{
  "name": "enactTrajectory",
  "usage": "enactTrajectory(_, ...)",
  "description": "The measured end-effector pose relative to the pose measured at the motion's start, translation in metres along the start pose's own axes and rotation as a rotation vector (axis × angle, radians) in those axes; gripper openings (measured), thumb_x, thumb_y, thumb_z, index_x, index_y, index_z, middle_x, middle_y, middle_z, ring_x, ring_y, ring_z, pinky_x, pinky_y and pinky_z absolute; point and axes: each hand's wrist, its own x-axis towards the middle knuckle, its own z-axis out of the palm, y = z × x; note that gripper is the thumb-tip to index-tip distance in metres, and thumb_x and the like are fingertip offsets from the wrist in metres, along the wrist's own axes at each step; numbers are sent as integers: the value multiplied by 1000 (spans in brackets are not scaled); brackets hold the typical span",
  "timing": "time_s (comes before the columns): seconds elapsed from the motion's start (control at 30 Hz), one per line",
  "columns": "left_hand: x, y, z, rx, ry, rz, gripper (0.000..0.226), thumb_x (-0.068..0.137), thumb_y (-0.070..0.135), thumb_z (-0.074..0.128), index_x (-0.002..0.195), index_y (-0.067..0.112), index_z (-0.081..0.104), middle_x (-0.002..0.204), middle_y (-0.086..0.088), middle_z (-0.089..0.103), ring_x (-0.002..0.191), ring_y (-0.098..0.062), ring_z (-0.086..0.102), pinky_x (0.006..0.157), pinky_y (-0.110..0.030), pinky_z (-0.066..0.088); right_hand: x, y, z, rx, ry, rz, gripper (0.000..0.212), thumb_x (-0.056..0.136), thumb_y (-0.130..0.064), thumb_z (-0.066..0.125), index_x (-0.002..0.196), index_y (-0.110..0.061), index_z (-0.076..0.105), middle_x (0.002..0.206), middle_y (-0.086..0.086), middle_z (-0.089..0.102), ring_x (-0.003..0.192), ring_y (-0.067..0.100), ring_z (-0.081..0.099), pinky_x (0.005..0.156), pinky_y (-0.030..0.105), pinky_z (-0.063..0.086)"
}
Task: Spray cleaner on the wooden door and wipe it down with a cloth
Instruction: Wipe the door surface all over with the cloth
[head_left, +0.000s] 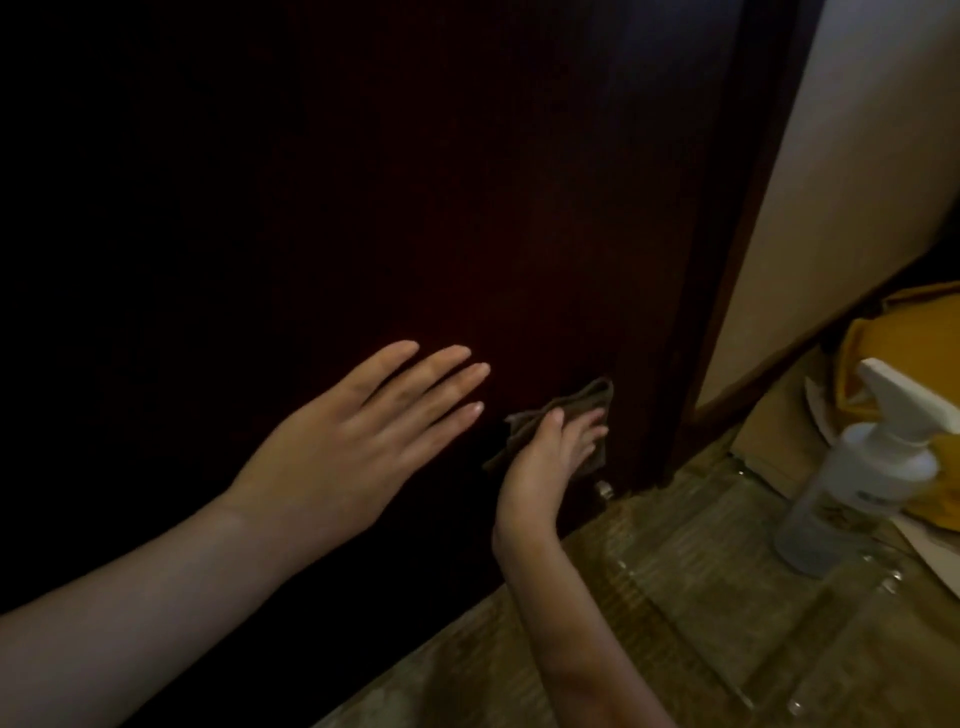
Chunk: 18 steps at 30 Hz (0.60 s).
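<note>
The right hand (550, 457) lies flat with straight fingers on a small brownish cloth (582, 402), pressing it against the low part of the dark wooden door (415, 182), close to the door frame (727, 260) and just above the floor (649, 597). A flat palm spreads the pressure, so the cloth wipes with its whole face rather than one edge. The left hand (363, 441) is wide open, fingers straight and slightly spread, held at the door beside the cloth. It looks placed to steady the door or the body, though whether it touches the wood cannot be told. The spray bottle (852, 478) stands upright on the floor to the right, well apart from both hands, which suggests the wiping step is under way, with the bottle kept within reach for more cleaner.
</note>
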Motion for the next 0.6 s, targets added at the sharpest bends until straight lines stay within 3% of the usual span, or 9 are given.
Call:
enactTrajectory(0.17, -2, -7, 4, -159, 49, 0, 65, 87, 21, 44, 145, 4, 20, 155, -19, 6, 143, -34, 0, 116, -47, -7, 69, -23, -29, -27, 69, -43, 53, 103, -32, 19, 150, -22, -3, 157, 0, -13, 144, 18, -12, 115, 40, -4)
enactTrajectory(0.27, 1, -5, 3, -158, 44, 0, 63, 88, 29, 31, 145, 4, 23, 155, -20, 9, 143, -35, 2, 116, -47, -6, 87, -10, -49, -74, 12, -40, 54, 103, -34, 19, 149, -24, -5, 157, 0, -12, 144, 18, -10, 117, 40, -3)
enactTrajectory(0.4, 0, -1, 4, -140, 31, -1, 63, 88, 30, 24, 146, 5, 22, 155, -20, 8, 143, -36, 2, 116, -47, -6, 59, 5, -37, -60, 17, 45, 54, 103, -34, 17, 149, -19, -6, 157, 1, -15, 144, 18, -12, 115, 38, -5)
enactTrajectory(0.6, -7, -11, 2, -256, 100, 37, 59, 86, 25, 29, 141, 4, 31, 152, -18, 16, 142, -29, 6, 117, -42, 0, -24, 39, 0, -56, -26, 138, 55, 102, -32, 20, 149, -17, -6, 156, 4, -16, 144, 17, -11, 113, 31, -5)
